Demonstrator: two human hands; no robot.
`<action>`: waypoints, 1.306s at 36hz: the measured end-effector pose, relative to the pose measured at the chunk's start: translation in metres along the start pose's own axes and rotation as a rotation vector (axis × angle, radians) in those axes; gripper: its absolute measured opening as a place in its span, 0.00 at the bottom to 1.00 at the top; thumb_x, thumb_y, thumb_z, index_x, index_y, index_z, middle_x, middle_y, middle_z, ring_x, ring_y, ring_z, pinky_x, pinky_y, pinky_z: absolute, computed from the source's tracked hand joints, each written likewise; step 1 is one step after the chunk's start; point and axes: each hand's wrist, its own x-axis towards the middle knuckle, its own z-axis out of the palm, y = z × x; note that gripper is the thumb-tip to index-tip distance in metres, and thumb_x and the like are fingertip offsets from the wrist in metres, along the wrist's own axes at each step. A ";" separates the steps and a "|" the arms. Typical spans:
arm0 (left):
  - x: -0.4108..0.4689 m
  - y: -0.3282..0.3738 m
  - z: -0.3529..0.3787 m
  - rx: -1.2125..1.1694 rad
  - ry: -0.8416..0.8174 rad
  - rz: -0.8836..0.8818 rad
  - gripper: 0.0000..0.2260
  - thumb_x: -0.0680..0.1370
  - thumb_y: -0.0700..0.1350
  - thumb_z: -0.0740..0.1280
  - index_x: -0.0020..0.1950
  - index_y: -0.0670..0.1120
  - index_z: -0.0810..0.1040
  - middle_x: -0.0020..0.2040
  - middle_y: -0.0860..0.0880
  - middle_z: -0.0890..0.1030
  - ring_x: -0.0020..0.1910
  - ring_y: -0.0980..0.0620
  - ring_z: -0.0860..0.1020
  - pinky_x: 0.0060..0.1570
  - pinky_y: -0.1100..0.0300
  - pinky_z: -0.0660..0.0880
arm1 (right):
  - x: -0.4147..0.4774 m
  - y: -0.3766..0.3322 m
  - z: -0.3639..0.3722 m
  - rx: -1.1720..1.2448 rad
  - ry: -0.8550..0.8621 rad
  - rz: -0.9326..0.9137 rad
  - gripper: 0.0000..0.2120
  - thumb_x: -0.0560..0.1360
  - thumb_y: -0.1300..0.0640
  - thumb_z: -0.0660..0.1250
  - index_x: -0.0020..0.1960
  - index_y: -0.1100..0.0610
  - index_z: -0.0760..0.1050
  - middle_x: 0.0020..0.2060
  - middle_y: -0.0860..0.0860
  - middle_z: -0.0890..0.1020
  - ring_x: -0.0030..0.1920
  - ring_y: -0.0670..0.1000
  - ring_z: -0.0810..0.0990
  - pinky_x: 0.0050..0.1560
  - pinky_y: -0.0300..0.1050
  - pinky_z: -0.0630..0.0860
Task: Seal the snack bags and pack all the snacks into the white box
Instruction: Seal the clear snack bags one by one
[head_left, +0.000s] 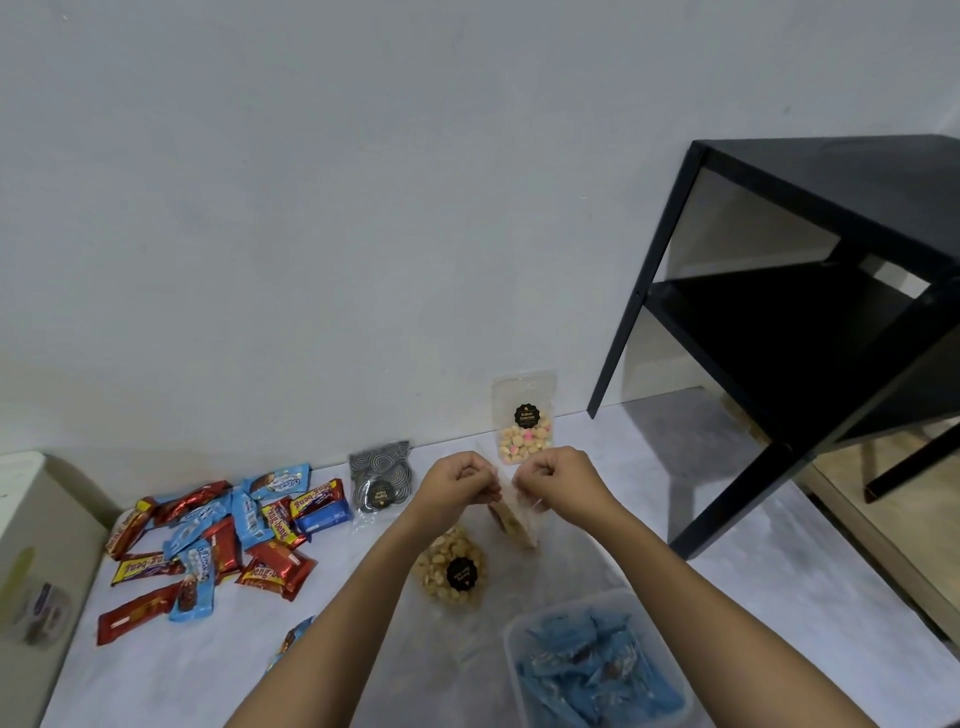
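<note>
My left hand (457, 486) and my right hand (558, 480) both pinch the top edge of a clear snack bag (514, 519) of pale biscuits, held upright above the floor. Below it lies a clear bag of round yellow snacks (452, 569) with a black label. A clear bag of pink and yellow biscuits (524, 421) leans against the wall. A bag of dark spiral snacks (379, 480) lies to the left. The white box (519, 639) at the lower right holds several blue wrapped snacks.
A heap of red and blue wrapped bars (218, 540) is spread on the floor at the left. A black two-tier table (810, 312) stands at the right. A white bin (36, 561) stands at the far left edge by the wall.
</note>
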 end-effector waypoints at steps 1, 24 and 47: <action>0.000 0.000 0.001 0.005 0.007 0.011 0.10 0.77 0.31 0.60 0.38 0.40 0.74 0.33 0.46 0.77 0.32 0.54 0.79 0.36 0.67 0.77 | 0.001 0.001 0.000 0.013 0.040 0.006 0.08 0.67 0.64 0.61 0.36 0.69 0.75 0.31 0.57 0.77 0.34 0.51 0.75 0.36 0.45 0.74; -0.004 -0.006 0.013 0.005 0.076 0.084 0.09 0.76 0.31 0.62 0.38 0.40 0.75 0.34 0.43 0.77 0.31 0.57 0.78 0.35 0.68 0.76 | -0.007 -0.012 -0.016 -0.026 0.058 -0.023 0.11 0.69 0.65 0.64 0.32 0.57 0.82 0.35 0.55 0.83 0.31 0.48 0.77 0.38 0.42 0.75; 0.030 -0.022 0.036 0.068 0.301 0.191 0.05 0.79 0.38 0.62 0.44 0.42 0.74 0.38 0.48 0.78 0.35 0.57 0.78 0.36 0.66 0.75 | 0.033 0.027 -0.056 -0.403 -0.004 -0.289 0.05 0.74 0.60 0.68 0.47 0.56 0.82 0.43 0.52 0.83 0.43 0.50 0.79 0.45 0.39 0.75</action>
